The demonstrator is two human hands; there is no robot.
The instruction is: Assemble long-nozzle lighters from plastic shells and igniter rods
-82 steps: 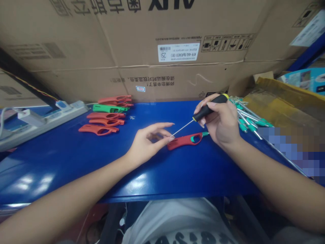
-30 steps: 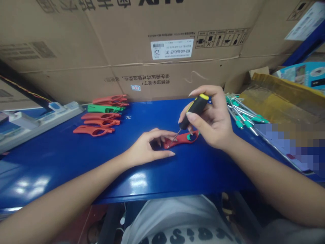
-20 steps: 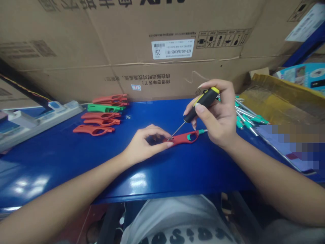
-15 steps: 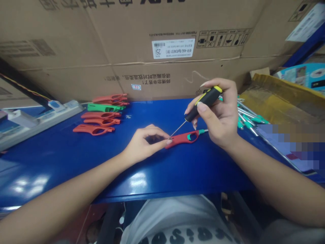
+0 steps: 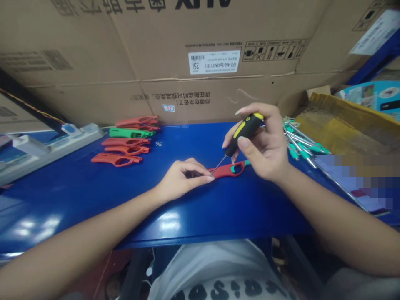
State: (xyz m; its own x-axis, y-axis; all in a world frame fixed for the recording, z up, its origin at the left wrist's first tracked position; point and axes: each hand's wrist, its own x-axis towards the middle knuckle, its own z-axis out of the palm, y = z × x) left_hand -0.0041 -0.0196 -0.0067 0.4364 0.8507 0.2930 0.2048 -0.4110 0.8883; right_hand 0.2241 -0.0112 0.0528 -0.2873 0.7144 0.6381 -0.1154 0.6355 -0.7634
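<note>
My right hand (image 5: 270, 152) is wrapped round a black and yellow screwdriver (image 5: 244, 134), held at a slant with its thin shaft pointing down to the left. The screwdriver's tip meets the rear end of a red gas lighter (image 5: 226, 170), a long-nosed one with a teal trigger, which lies on the blue table. My left hand (image 5: 179, 180) pinches that same end between thumb and fingers, close beside the tip. Whether a screw sits under the tip is hidden by the fingertips. The lighter's nose runs behind my right hand.
Several red lighter shells (image 5: 117, 158) and a green one (image 5: 129, 133) lie at the left by a white power strip (image 5: 59, 146). Metal rods with teal ends (image 5: 301, 143) are piled at the right, beside a yellow-taped box (image 5: 350, 125). A large carton (image 5: 162, 50) stands behind the table (image 5: 218, 216).
My right hand and the screwdriver have shifted slightly left and down. My left fingertips have moved a little to the right along the lighter's end.
</note>
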